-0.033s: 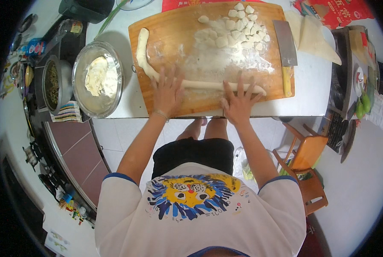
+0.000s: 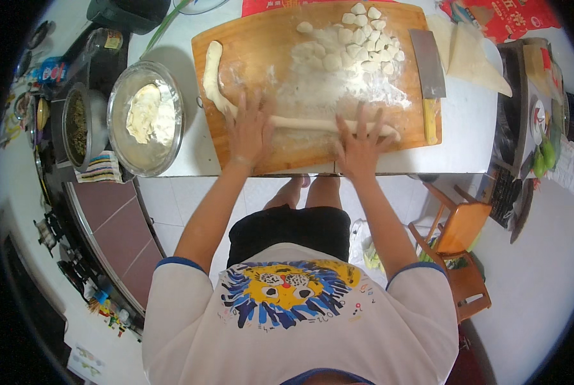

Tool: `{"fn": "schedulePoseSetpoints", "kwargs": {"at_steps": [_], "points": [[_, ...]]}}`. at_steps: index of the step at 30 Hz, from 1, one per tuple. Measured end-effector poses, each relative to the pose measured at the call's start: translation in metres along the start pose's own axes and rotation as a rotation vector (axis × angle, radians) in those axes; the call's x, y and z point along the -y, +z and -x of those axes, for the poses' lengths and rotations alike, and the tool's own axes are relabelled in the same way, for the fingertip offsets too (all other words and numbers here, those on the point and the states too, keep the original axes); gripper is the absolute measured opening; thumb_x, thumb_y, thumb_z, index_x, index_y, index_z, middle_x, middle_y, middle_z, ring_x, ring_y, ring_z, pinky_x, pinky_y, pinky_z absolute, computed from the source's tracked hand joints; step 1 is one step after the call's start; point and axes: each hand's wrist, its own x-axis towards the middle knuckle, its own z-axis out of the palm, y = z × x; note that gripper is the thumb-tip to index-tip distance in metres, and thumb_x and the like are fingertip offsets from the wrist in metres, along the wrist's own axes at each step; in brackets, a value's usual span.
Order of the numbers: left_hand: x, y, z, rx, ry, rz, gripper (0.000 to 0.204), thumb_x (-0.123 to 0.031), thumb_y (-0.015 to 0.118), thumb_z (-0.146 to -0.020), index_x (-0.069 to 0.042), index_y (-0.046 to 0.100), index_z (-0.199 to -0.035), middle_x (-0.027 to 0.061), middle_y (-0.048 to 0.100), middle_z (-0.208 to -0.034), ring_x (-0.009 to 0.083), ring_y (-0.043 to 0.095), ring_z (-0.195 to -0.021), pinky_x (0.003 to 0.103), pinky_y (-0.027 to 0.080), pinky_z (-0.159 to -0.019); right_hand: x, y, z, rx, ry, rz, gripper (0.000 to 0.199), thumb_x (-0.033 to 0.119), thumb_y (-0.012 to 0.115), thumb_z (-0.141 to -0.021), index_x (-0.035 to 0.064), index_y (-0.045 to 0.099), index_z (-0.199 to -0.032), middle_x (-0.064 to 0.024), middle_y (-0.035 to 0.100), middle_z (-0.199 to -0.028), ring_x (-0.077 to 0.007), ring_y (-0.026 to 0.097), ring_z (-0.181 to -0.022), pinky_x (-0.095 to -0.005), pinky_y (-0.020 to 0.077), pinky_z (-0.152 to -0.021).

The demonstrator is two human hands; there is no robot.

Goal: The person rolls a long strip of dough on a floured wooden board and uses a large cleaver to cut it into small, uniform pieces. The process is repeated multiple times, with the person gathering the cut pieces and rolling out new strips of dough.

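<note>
A long rope of dough (image 2: 303, 124) lies across the near part of a floured wooden board (image 2: 255, 61), its left end bending up toward the far left corner. My left hand (image 2: 249, 133) rests flat on the rope near that bend, fingers spread and slightly blurred. Toward the rope's right end, my right hand (image 2: 362, 146) lies over it, also with spread fingers. The dough under both palms is hidden. Several small cut dough pieces (image 2: 364, 38) are heaped at the board's far right. A cleaver (image 2: 427, 64) with a yellow handle lies along the right edge.
Left of the board stands a metal bowl (image 2: 171, 119) with a lump of dough (image 2: 144, 114). Beyond it is a pot (image 2: 97, 125) of dark, chopped-looking food beside a striped cloth (image 2: 101, 168). Beige sheets (image 2: 466, 54) lie right of the cleaver. A wooden chair (image 2: 460, 231) stands below right.
Both hands have slid slightly away from me over the dough rope, the left a little more. The rope's middle has shifted slightly the same way.
</note>
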Motion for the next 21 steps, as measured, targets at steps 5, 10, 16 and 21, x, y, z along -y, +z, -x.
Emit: {"fn": "schedulePoseSetpoints", "kwargs": {"at_steps": [5, 10, 16, 21], "points": [[0.027, 0.017, -0.109, -0.26, -0.154, 0.008, 0.05, -0.036, 0.039, -0.097, -0.018, 0.04, -0.144, 0.0088, 0.032, -0.152, 0.0334, 0.025, -0.141, 0.06, 0.015, -0.111, -0.023, 0.009, -0.097, -0.218, 0.119, -0.021, 0.054, 0.054, 0.041, -0.093, 0.0367, 0.037, -0.144, -0.0153, 0.022, -0.155, -0.051, 0.015, -0.139, -0.078, 0.0064, -0.1], [0.021, 0.016, -0.08, -0.126, 0.036, -0.094, 0.049, -0.034, 0.041, -0.096, -0.019, 0.042, -0.143, 0.0065, 0.036, -0.15, 0.0331, 0.028, -0.139, 0.06, 0.015, -0.111, -0.033, 0.012, -0.075, -0.149, 0.061, 0.063, 0.055, 0.054, 0.043, -0.092, 0.034, 0.04, -0.143, -0.0146, 0.022, -0.156, -0.0497, 0.016, -0.14, -0.0765, 0.0041, -0.101], [0.024, -0.004, 0.026, -0.021, 0.125, -0.024, 0.048, -0.033, 0.036, -0.098, -0.016, 0.042, -0.142, 0.0098, 0.032, -0.152, 0.0387, 0.024, -0.14, 0.058, 0.016, -0.112, -0.035, 0.009, 0.015, -0.071, 0.053, -0.042, 0.056, 0.048, 0.054, -0.087, 0.0313, 0.047, -0.14, -0.0121, 0.021, -0.157, -0.0487, 0.016, -0.14, -0.0743, -0.0005, -0.101], [0.045, 0.009, -0.051, -0.186, -0.05, 0.032, 0.047, -0.028, 0.044, -0.094, -0.009, 0.047, -0.137, 0.0161, 0.031, -0.15, 0.0395, 0.026, -0.138, 0.057, 0.017, -0.112, -0.05, 0.014, -0.046, -0.136, 0.074, 0.057, 0.054, 0.049, 0.046, -0.092, 0.0322, 0.042, -0.143, -0.0145, 0.019, -0.157, -0.0501, 0.014, -0.14, -0.0746, -0.0006, -0.102]]}}
